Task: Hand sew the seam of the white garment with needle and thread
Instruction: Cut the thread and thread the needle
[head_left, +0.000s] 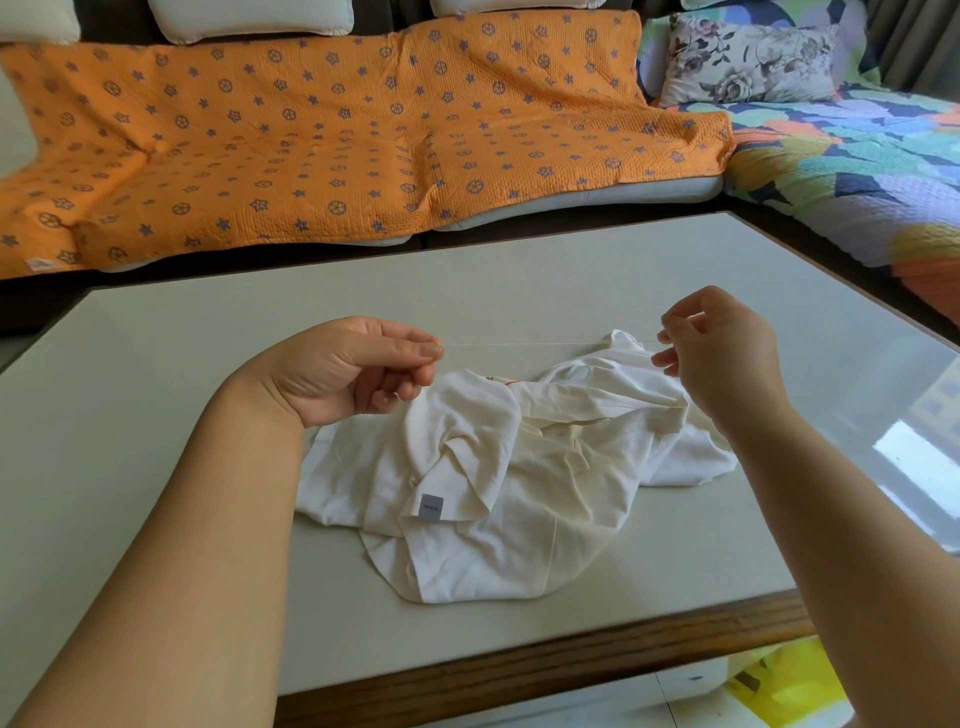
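Two pinches now: my left hand (358, 364) and right hand (722, 353) each nip the fine, slippery-looking thread (545, 344) stretched taut above the soft, limp white garment (519, 467) crumpled on the worktop (156, 415), which I'd grip beside its seam.

Living room setup: a pale grey table (156, 467) with a dark wooden edge (519, 670) sits close in front of a corner sofa draped in an orange quilted cover (332, 145) with blue stars and wheels, and white cushions (254, 18) line the back. The right section has a colourful patchwork cover (857, 171) and a floral pillow (748, 57). Daylight glare (914, 467) bounces off the glossy tabletop's right side, and something yellow (789, 686) lies on the light floor (623, 701) below.
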